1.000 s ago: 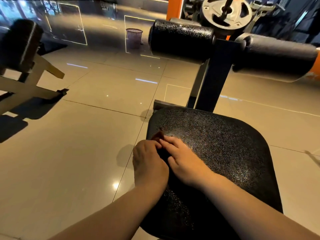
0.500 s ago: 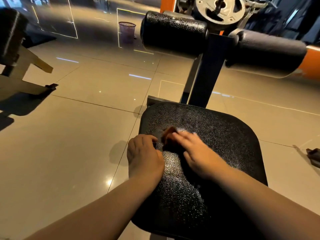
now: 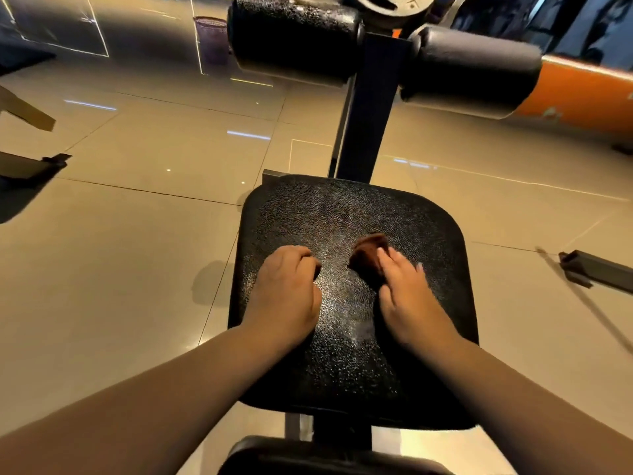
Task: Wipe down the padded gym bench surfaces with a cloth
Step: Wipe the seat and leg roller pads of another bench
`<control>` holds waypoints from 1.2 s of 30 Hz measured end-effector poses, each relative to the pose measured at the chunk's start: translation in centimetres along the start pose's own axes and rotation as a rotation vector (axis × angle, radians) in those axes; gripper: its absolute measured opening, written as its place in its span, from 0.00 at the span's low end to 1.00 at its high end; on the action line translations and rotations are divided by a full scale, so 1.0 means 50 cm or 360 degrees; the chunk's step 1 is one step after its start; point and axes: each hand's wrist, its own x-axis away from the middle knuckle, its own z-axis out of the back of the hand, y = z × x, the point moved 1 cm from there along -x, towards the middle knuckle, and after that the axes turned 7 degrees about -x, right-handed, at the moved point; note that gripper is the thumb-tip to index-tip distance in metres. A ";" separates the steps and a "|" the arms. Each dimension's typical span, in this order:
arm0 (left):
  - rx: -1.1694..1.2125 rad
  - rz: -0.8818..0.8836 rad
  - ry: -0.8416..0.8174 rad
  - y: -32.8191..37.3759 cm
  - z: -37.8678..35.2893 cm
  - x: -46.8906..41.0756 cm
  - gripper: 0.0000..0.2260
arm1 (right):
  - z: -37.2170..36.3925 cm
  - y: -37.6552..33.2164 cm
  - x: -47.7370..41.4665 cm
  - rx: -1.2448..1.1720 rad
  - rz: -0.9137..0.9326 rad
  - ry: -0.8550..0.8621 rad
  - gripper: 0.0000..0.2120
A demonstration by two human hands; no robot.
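The small rust-brown cloth (image 3: 368, 252) is lying bunched on the middle of the square black pebbled-vinyl seat pad (image 3: 342, 207), its near part tucked under the right hand (image 3: 407, 299), whose fingers are lying fairly flat and pressing it down rather than grasping it, though blur is hiding the thumb; the left hand (image 3: 284, 289) is resting on the pad just beside it with fingers clenched under, nothing showing in them. The cloth is looking light, limp and likely to crumple or slide out from under the fingers, so a flat palm over its bulk, or a pinch at a folded edge, is probably serving best; the pad is looking firm, grainy and slightly glossy, so it is probably giving some drag. Beyond the far edge a dark metal upright post (image 3: 373, 108) is rising, carrying two black cylindrical foam rollers (image 3: 294, 36), and these are likely crowding any stroke that reaches forward. A second black padded section (image 3: 325, 457) is showing at the bottom edge; a purple mesh wastebasket (image 3: 212, 39), an orange painted frame (image 3: 589, 94) and a dark metal bar (image 3: 599, 269) are sitting well apart on the glossy beige tiled floor (image 3: 120, 269).
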 end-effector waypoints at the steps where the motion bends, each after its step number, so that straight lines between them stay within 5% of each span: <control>1: 0.0034 -0.0019 -0.0020 0.009 -0.004 0.005 0.17 | -0.014 -0.014 0.010 -0.0028 -0.0111 0.0081 0.30; 3: 0.0072 -0.0059 -0.0050 0.026 -0.007 0.013 0.19 | -0.044 -0.049 0.042 0.0006 -0.0088 0.0068 0.30; 9: 0.0104 -0.0040 -0.0175 0.077 0.019 0.039 0.30 | 0.048 -0.032 0.076 -0.0459 0.0378 -0.0562 0.21; 12: -0.0113 -0.0146 -0.0427 0.169 -0.002 0.071 0.43 | 0.085 0.035 0.053 -0.0609 0.0304 -0.0212 0.20; 15: -0.0145 -0.0098 -0.0439 0.227 -0.033 0.082 0.36 | 0.064 0.090 0.045 -0.0498 0.0212 0.0087 0.21; 19: -0.0076 -0.0047 -0.0329 0.206 -0.020 0.085 0.30 | 0.032 0.103 0.055 -0.0338 0.0316 -0.0062 0.26; 25: -0.0044 0.0468 -0.0137 0.197 -0.001 0.060 0.21 | 0.020 0.093 0.051 -0.0276 0.0339 -0.0006 0.25; 30: -0.0069 0.0310 -0.0193 0.285 -0.041 0.069 0.28 | 0.034 0.114 0.035 -0.0301 0.0361 -0.0101 0.26; 36: -0.0204 0.0239 -0.0245 0.181 -0.011 0.076 0.30 | 0.027 0.106 0.042 -0.0105 0.0430 -0.0001 0.26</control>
